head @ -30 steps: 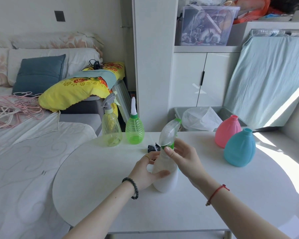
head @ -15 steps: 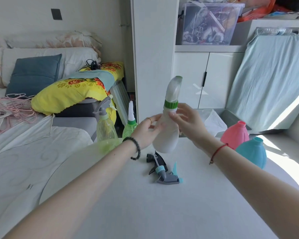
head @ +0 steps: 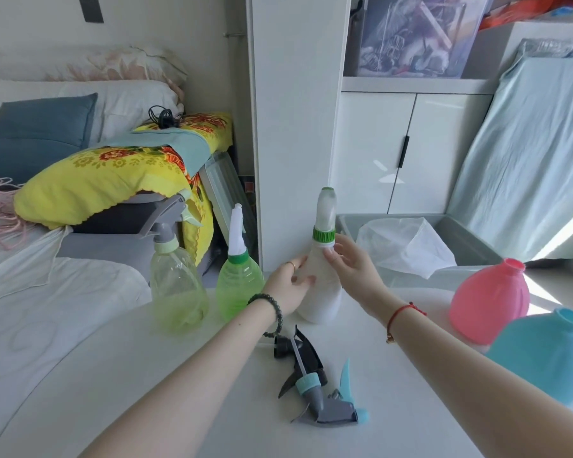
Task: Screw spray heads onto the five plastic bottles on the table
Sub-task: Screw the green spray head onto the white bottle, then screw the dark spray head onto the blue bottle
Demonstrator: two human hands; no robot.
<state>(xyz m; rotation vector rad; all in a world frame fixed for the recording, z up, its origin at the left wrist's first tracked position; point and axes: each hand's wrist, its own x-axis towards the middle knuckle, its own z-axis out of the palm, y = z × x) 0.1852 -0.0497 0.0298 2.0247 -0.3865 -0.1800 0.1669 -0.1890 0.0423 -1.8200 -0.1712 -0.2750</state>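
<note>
White round table [head: 179, 358] carries an upright white plastic bottle [head: 321, 292] with its green-collared spray head on. The left hand [head: 290, 282] grips its body and the right hand [head: 353, 267] touches its shoulder with relaxed fingers. Right of it, nearer the right hand, stand a headless pink plastic bottle [head: 487, 302] and a blue plastic bottle [head: 543, 355]. A black spray head [head: 298, 355] and a grey-teal spray head [head: 331, 408] lie before it.

A head-worn camera (wide-angle, the only view) looks forward-down, close over the table [head: 252, 431].

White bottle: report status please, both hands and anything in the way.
Left hand holds white bottle at side; right hand open, fingertips at neck. Bottle upright on table, spray head fitted. Two loose spray heads lie nearer, apart.
</note>
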